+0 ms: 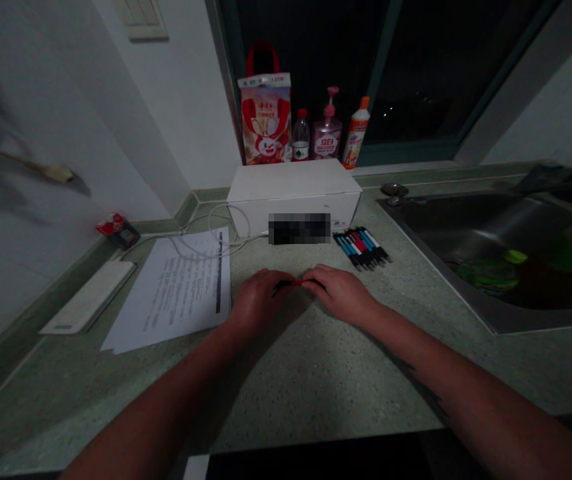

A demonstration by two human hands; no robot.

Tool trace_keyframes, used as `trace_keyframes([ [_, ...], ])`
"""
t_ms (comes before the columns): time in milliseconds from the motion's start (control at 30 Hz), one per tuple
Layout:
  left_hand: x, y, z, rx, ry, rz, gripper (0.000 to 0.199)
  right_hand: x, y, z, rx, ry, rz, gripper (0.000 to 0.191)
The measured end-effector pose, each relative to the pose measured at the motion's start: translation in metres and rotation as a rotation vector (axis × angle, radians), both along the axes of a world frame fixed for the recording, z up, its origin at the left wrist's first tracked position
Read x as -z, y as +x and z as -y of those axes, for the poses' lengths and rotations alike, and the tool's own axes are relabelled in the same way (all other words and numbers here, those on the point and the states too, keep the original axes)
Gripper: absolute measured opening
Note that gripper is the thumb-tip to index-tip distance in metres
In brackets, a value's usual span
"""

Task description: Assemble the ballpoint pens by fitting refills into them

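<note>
One red-and-black pen [293, 283] | clamped by fingers of left hand [259, 300] and right hand [341, 295] | more pens [362, 248] lie far right, untouched

Dim, underexposed scene. Window [416, 67] black at 1 o'clock, no glare. Soft shadow [266, 353] below left hand [257, 300] on desk [326, 393]. Wide-angle bend at edges. Pixelated patch [299, 229] on white box [293, 183]. Dried stem [51, 172] blurred at 9 o'clock.
</note>
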State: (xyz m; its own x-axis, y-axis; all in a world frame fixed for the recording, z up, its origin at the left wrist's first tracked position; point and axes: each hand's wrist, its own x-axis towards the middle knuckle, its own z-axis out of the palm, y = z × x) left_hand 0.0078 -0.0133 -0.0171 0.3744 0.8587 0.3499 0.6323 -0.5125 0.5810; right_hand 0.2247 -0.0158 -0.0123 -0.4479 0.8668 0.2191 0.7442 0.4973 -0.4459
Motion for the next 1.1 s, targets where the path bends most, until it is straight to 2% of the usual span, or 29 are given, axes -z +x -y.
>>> trace_keyframes([
  [200, 0.0001, -0.0002, 0.0000, -0.004, 0.000, -0.013, 0.018, 0.0003, 0.0007, -0.0001, 0.018, 0.011, -0.018, 0.014],
  [467, -0.0006, -0.0001, 0.0002, -0.004, 0.008, -0.029, 0.018, -0.0017, 0.0004, 0.0005, 0.009, -0.004, -0.033, 0.019],
  [533, -0.0008, 0.0002, 0.0003, 0.006, -0.001, -0.041, 0.018, -0.0025, 0.0001, 0.0002, 0.008, -0.001, -0.007, 0.014],
  [633, -0.0004, 0.0003, 0.0004, 0.023, -0.007, -0.045, 0.018, -0.0026, -0.0002, -0.0005, -0.001, 0.000, 0.025, 0.023],
  [867, 0.0013, -0.0001, -0.0001, 0.000, 0.004, -0.018, 0.018, 0.0008, 0.0008, -0.0003, 0.025, -0.011, -0.030, 0.013],
  [1100, -0.0002, 0.0004, -0.0002, -0.013, -0.020, -0.037, 0.018, 0.0009, 0.0019, -0.0014, -0.005, 0.002, -0.038, 0.019],
])
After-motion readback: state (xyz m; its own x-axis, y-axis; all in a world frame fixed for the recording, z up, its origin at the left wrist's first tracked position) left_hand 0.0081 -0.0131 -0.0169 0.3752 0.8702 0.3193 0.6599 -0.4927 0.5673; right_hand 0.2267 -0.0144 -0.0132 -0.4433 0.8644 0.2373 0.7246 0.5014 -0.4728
